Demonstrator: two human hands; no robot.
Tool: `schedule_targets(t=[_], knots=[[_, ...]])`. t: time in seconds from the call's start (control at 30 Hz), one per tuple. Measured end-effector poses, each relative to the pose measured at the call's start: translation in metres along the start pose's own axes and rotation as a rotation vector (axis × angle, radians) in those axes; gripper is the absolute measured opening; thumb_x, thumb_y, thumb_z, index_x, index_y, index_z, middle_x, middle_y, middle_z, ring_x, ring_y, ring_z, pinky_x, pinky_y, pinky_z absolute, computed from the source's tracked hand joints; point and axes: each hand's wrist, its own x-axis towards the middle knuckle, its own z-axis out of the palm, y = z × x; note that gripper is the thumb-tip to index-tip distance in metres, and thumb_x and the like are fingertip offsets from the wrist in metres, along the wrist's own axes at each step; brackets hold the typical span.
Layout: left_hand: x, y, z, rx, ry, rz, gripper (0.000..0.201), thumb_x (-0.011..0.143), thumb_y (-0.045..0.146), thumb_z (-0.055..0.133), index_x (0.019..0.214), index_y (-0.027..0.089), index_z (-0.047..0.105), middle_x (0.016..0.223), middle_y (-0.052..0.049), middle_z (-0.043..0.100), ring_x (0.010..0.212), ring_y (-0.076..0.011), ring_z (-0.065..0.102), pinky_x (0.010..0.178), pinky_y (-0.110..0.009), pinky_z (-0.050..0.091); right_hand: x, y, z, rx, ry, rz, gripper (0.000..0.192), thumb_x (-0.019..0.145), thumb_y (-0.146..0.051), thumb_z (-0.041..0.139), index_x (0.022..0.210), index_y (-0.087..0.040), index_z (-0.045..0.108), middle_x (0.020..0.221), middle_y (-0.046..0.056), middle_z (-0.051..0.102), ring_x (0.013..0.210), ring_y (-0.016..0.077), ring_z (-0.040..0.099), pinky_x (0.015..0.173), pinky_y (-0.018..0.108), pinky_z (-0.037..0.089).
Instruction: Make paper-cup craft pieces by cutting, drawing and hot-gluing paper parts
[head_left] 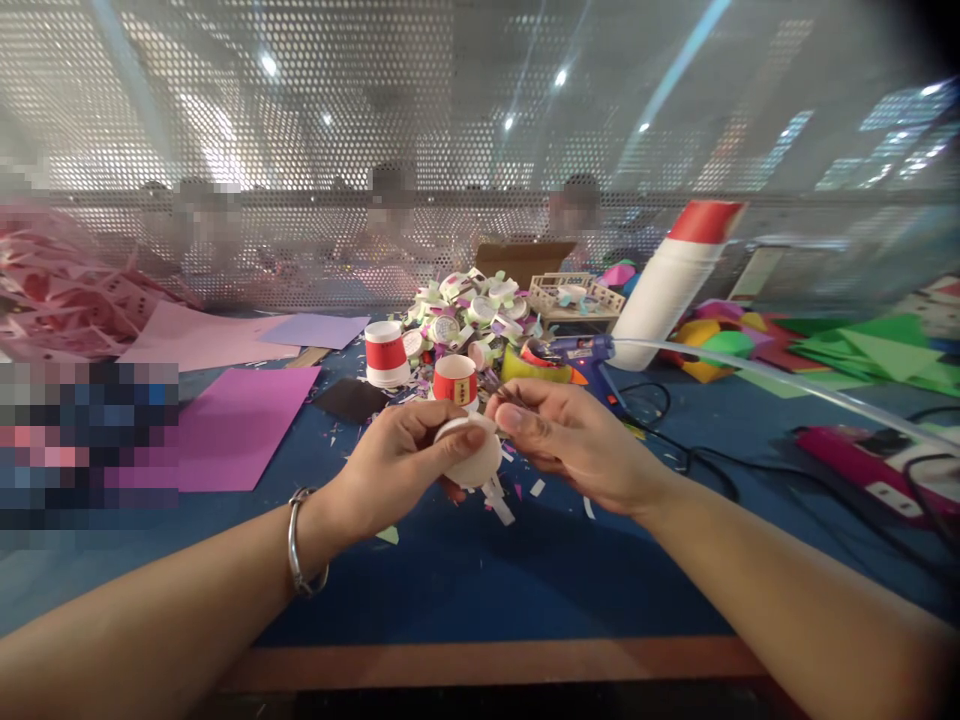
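Blue tabletop (pixel 480 580) littered with scraps: our left hand (pixel 405 465) clamps the white cup (pixel 472 455), right hand (pixel 570 440) pinches its rim (steady both).

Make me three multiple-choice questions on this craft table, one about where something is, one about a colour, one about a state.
1. Where is the glue gun? A behind the hands B on the pink paper C in the basket
2. What colour is the white bottle's cap? A blue B red C green
3. The small white cup is: A lying flat on the table B stacked on the pile C held in the left hand

A: it lies beyond the right hand. B: the cap is red. C: fingers wrap it.
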Motion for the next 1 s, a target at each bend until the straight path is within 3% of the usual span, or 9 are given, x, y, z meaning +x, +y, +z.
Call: schedule_targets(t=[0.17, 0.37, 0.5, 1.0], knots=[[0.0032, -0.0018, -0.0040, -0.141, 0.108, -0.028, 0.025, 0.091, 0.037, 0.068, 0.090, 0.012, 0.071, 0.078, -0.004, 0.068, 0.067, -0.0114, 0.064, 0.052, -0.017, 0.054, -0.0006, 0.0004, -0.0019, -0.189, 0.018, -0.117, 0.029, 0.098, -0.046, 0.059, 0.094, -0.017, 0.060, 0.059, -0.009, 0.035, 0.049, 0.0049, 0.025, 0.043, 0.022, 0.018], [0.0014, -0.0022, -0.0073, -0.060, 0.170, 0.031, 0.025, 0.090, 0.038, 0.069, 0.087, 0.013, 0.069, 0.079, -0.003, 0.066, 0.068, -0.0121, 0.062, 0.053, -0.019, 0.056, -0.0012, -0.0030, 0.0013, -0.412, 0.065, -0.145, 0.026, 0.094, -0.041, 0.066, 0.096, -0.015, 0.062, 0.073, -0.003, 0.051, 0.061, 0.0074, 0.040, 0.053, 0.023, 0.032], [0.0000, 0.0003, -0.0066, 0.000, 0.148, 0.060, 0.026, 0.091, 0.039, 0.067, 0.087, 0.013, 0.068, 0.076, -0.003, 0.064, 0.065, -0.0118, 0.060, 0.050, -0.019, 0.055, -0.0027, -0.0039, 0.0018, -0.461, 0.049, -0.149, 0.026, 0.095, -0.041, 0.063, 0.097, -0.016, 0.063, 0.080, -0.001, 0.058, 0.068, 0.0091, 0.049, 0.059, 0.023, 0.038], [-0.0038, 0.0063, -0.0054, -0.065, 0.076, 0.053, 0.021, 0.090, 0.035, 0.068, 0.092, 0.014, 0.071, 0.075, -0.002, 0.064, 0.062, -0.0097, 0.057, 0.048, -0.015, 0.052, -0.0079, -0.0092, 0.0021, -0.552, 0.012, -0.188, 0.026, 0.099, -0.041, 0.058, 0.092, -0.017, 0.063, 0.070, -0.003, 0.052, 0.059, 0.0084, 0.041, 0.052, 0.023, 0.033]])
